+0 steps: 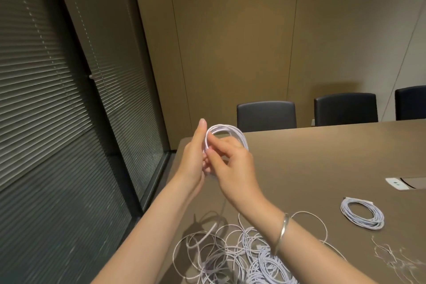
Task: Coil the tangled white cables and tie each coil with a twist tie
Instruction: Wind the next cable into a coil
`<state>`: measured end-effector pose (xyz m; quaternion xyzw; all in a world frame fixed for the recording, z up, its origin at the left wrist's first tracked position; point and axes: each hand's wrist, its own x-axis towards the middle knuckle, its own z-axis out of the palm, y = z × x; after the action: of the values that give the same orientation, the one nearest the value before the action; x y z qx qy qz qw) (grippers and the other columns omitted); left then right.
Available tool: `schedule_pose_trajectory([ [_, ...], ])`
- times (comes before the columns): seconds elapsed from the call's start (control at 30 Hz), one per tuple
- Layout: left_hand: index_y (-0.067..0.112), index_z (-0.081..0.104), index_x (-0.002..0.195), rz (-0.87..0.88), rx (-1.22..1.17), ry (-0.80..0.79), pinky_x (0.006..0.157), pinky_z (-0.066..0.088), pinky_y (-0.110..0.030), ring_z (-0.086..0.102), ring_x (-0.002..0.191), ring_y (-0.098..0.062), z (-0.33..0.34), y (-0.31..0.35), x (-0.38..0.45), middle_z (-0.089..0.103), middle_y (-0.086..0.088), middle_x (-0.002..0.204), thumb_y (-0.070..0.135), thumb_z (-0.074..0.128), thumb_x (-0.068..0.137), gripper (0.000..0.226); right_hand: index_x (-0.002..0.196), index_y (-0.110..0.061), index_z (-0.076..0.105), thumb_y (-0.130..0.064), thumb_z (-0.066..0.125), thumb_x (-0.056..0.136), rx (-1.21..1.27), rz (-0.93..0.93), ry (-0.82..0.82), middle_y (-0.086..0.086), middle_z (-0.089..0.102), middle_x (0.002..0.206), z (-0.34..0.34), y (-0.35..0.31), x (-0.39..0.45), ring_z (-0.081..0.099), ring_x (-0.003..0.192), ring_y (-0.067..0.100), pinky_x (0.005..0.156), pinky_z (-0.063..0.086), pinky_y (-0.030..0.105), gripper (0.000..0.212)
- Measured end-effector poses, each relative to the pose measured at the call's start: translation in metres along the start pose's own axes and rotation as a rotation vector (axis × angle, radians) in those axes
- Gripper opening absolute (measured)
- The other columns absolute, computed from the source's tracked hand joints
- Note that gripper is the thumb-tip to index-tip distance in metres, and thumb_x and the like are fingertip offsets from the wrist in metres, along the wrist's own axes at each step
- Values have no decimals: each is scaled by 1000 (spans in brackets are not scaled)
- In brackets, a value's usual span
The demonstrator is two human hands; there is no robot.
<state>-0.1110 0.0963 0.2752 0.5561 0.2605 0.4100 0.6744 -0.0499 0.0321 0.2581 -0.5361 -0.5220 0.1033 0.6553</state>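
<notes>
Head view looks down over both forearms, which rise from the bottom edge toward mid-frame. Held up above the table (322, 157), a white cable coil (224, 132) stands roughly on edge, its ring facing the camera and its upper arc showing; the lower half is hidden behind the two hands. The left hand (194, 157) grips the coil's left side, index finger pointing straight up. The right hand (232, 163) has its fingers curled in and pinching the strands near the left hand; whether a twist tie sits between them cannot be made out. A thin strand drops from the hands toward the tangled cables (242, 251) at the bottom centre, which are partly covered by the right forearm and cut off by the lower edge. A metal bangle (283, 230) circles the right wrist. At the right, a finished coil (362, 213) lies flat. Faint thin twist ties (396, 258) lie at the lower right, blurred. Chairs (266, 116) stand behind the table.
</notes>
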Motion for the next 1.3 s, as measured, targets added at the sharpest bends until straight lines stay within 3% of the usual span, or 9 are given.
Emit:
schedule_pose_trajectory([
  [0.2, 14, 56, 69, -50, -56, -14, 51, 43, -20, 61, 57, -16, 0, -7, 0, 59, 0, 61, 31, 50, 100, 36, 91, -21, 61, -5, 71, 78, -3, 16, 120, -4, 66, 83, -5, 4, -2, 63, 65, 8, 60, 50, 18, 23],
  [0.3, 19, 41, 66, -104, -121, 4, 56, 29, -29, 40, 55, -18, -5, -11, 8, 35, -1, 62, 34, 47, 102, 40, 85, -35, 42, -23, 75, 72, -17, 67, 137, -6, 54, 89, -5, 14, -3, 62, 71, 23, 64, 56, 44, 38],
  [0.4, 20, 34, 67, -131, -299, 0, 58, 30, -29, 31, 53, -13, -8, -4, 17, 30, 3, 58, 41, 38, 104, 43, 89, -41, 44, -29, 77, 67, 23, 123, 71, -7, 54, 97, -9, 24, -8, 61, 67, 23, 68, 55, 50, 42],
  [0.67, 20, 38, 67, -131, -557, -28, 46, 35, -20, 23, 39, -7, -40, 31, 37, 23, 8, 48, 43, 35, 104, 44, 78, -24, 62, -18, 69, 79, -3, 322, -287, -1, 63, 63, -30, 69, -30, 55, 47, 22, 50, 48, 32, 10],
  [0.83, 19, 41, 69, -110, -567, -7, 39, 27, -17, 23, 37, -5, -67, 49, 42, 24, 8, 47, 41, 37, 104, 42, 74, -10, 65, -25, 67, 88, 89, 565, -552, 4, 58, 52, -71, 98, -36, 51, 47, 12, 53, 42, 20, 21],
  [0.97, 19, 41, 69, -119, -588, -2, 37, 22, -16, 23, 34, -5, -89, 55, 41, 24, 9, 45, 42, 36, 104, 42, 62, -11, 54, -40, 76, 75, 163, 678, -478, 10, 50, 58, -108, 121, -31, 58, 56, 19, 61, 44, 21, 39],
  [1.07, 19, 41, 69, -115, -583, 31, 35, 20, -15, 23, 32, -5, -98, 57, 42, 24, 9, 44, 42, 35, 104, 43, 66, -9, 51, -30, 75, 79, 346, 782, -403, 4, 40, 57, -128, 134, -30, 46, 49, 19, 71, 52, 34, 34],
  [1.17, 20, 41, 70, -95, -476, 67, 33, 19, -16, 21, 31, -5, -102, 53, 43, 23, 9, 44, 43, 36, 104, 41, 85, 1, 60, -11, 60, 87, 504, 840, -246, 1, 34, 59, -136, 135, -20, 32, 44, 12, 53, 47, 28, 12],
  [1.3, 20, 41, 71, -64, -288, 75, 34, 20, -16, 21, 34, -3, -95, 43, 42, 23, 10, 46, 41, 40, 104, 39, 100, 7, 63, 0, 49, 93, 449, 799, 33, -1, 34, 55, -130, 124, 4, 28, 43, 9, 40, 29, 19, 17],
])
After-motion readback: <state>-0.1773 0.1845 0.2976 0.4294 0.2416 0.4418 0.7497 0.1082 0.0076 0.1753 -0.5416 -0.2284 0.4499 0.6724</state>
